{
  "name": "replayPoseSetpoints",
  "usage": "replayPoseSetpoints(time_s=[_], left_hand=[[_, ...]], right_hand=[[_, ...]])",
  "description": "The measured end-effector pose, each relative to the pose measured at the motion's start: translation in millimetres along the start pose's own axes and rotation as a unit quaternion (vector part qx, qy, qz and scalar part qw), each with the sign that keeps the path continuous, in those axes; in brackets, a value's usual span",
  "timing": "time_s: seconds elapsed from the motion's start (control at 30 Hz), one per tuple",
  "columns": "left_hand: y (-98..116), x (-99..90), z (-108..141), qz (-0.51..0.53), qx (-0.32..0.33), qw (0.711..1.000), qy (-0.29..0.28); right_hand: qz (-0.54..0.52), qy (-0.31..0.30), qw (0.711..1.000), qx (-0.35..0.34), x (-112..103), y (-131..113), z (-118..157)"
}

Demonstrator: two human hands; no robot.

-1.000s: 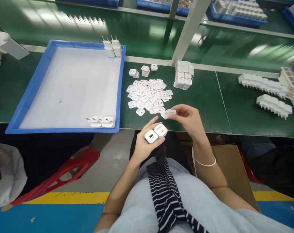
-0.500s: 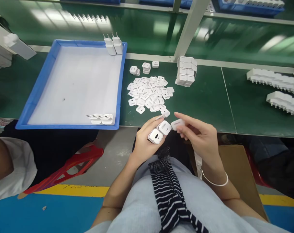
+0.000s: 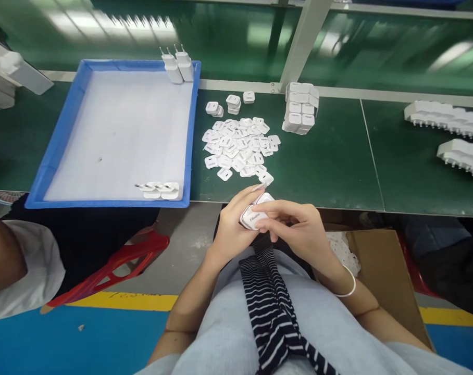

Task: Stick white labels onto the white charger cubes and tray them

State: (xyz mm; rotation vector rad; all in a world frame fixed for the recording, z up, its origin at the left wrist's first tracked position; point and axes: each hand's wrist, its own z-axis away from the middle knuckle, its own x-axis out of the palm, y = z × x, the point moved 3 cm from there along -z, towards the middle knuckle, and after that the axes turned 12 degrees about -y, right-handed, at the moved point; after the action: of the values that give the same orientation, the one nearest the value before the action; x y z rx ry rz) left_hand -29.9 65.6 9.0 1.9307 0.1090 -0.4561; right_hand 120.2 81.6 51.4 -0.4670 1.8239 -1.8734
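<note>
My left hand (image 3: 231, 226) is wrapped round two white chargers (image 3: 264, 198), side by side with their ends facing up. A thin white plate also sticks out at its fingertips. My right hand (image 3: 295, 224) pinches a white cover plate (image 3: 252, 216) with small print, which lies over the end of the nearer charger. The fingers partly hide the farther charger. Beyond my hands, a loose pile of white cover plates (image 3: 240, 146) is spread on the green table (image 3: 330, 172). Small stacks of plates (image 3: 233, 102) stand behind the pile.
A blue tray (image 3: 194, 135) with a few white chargers stands at the left. A block of chargers (image 3: 300, 108) is behind, right of the pile. Rows of chargers (image 3: 443, 115) lie far right. A person's arm (image 3: 4, 255) and a red chair (image 3: 123, 263) are at the left.
My right hand has moved left with the cover plate and laid it over the nearer charger, whose port end showed before. My left hand keeps its grip. The view has shifted slightly.
</note>
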Motion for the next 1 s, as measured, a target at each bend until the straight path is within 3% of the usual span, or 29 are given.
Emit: replayPoseSetpoints(time_s=[0.47, 0.8, 1.0], left_hand=[[1.4, -2.4, 3.8, -0.037, -0.014, 0.999, -0.005], [2.9, -0.9, 1.9, -0.052, -0.019, 0.998, -0.029], [2.2, 0.2, -0.2, -0.050, 0.020, 0.997, -0.057]], right_hand=[[0.014, -0.001, 1.000, 0.024, 3.8, 3.4, -5.8], [-0.049, -0.018, 0.989, 0.140, -0.7, 9.6, -6.2], [-0.080, -0.039, 0.981, 0.174, -3.2, 10.3, -7.5]])
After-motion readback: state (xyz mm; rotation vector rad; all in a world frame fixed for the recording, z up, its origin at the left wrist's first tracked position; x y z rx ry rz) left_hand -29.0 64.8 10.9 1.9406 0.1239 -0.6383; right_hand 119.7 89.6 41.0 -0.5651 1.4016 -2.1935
